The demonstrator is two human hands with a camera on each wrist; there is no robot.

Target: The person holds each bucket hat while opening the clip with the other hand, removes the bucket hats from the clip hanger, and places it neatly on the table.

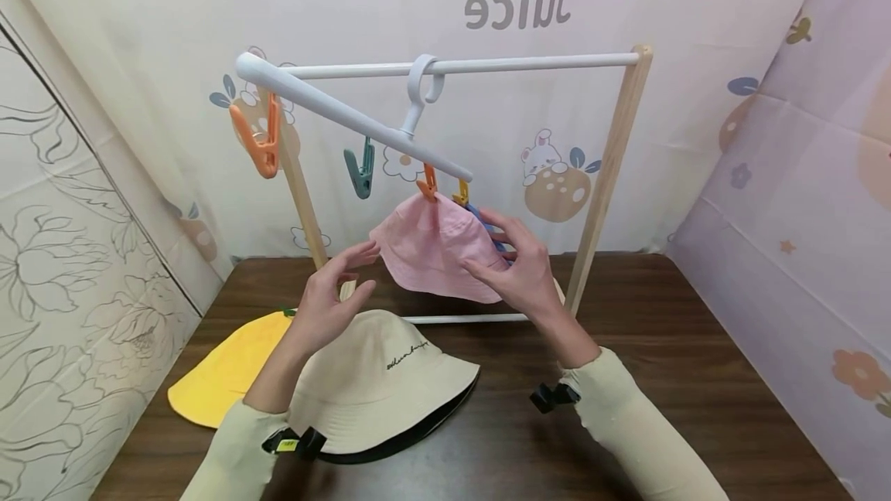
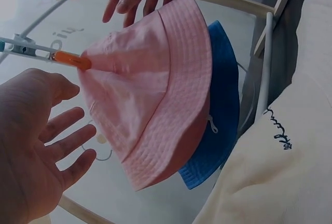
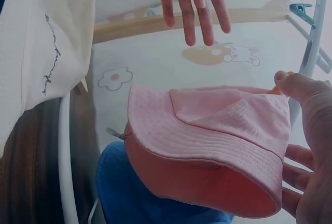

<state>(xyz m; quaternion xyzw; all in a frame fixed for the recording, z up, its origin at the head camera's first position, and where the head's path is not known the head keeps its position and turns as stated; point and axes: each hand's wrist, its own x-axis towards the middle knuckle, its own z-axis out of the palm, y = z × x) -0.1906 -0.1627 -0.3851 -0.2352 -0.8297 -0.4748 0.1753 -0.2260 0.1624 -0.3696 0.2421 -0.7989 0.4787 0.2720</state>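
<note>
Sitting closest to you, the beige hat [image 1: 369, 385] lies on the table [image 1: 661, 315], the yellow hat [image 1: 226, 369] to its left; your left sleeve [image 1: 233, 451] passes close to both, so a lowered arm could drag either. Your left hand [image 1: 334, 296] has its fingers loosely spread and holds nothing; the left wrist view shows a gap between it and the pink hat [image 1: 428, 261]. Your right hand [image 1: 520, 265] is at that hat's other side, fingers relaxed, not wrapped round anything; cannot tell whether they touch the fabric. The pink hat hangs above the table, brim down, from one small orange clip [image 1: 427, 182]. Main risk, as judged: a tug on the brim loads that single clip, and the pinched cloth could slip out. The blue hat [image 2: 223, 105] hangs just behind, close enough that your right fingers could catch both brims; a yellow clip [image 1: 461, 192] sits above it, its bite on the cloth unclear. Both hats hang at one end of the white hanger [image 1: 334, 110], which slants down that way in the head view. Uneven load is the likely cause; a sideways push could swing it. The hook [image 1: 415, 91] loops over the rail [image 1: 529, 65], so an upward knock could unseat it.
</note>
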